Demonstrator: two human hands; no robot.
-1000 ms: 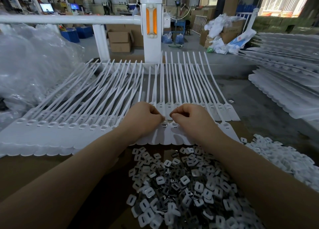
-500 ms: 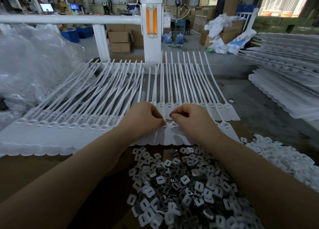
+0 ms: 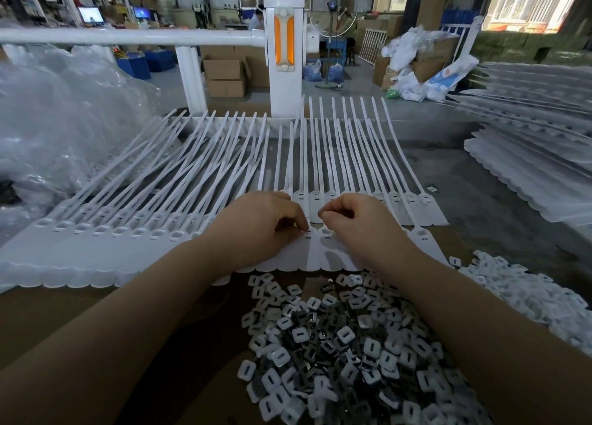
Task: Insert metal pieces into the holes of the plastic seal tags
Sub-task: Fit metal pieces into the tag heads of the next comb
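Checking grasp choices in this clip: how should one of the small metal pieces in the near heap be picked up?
Pinch a top-lying metal piece by two opposite outer edges, coming from above. The pieces in the heap lie flat and overlapping, so only the edges of top ones seem reachable. Both the left hand and the right hand are curled at the seal tags.

No text, label, brand or number could be read anywhere in the view. The two monitor screens far back on the left glowed, but their content was too small to make out, and the printed white-and-blue sack showed no legible lettering.
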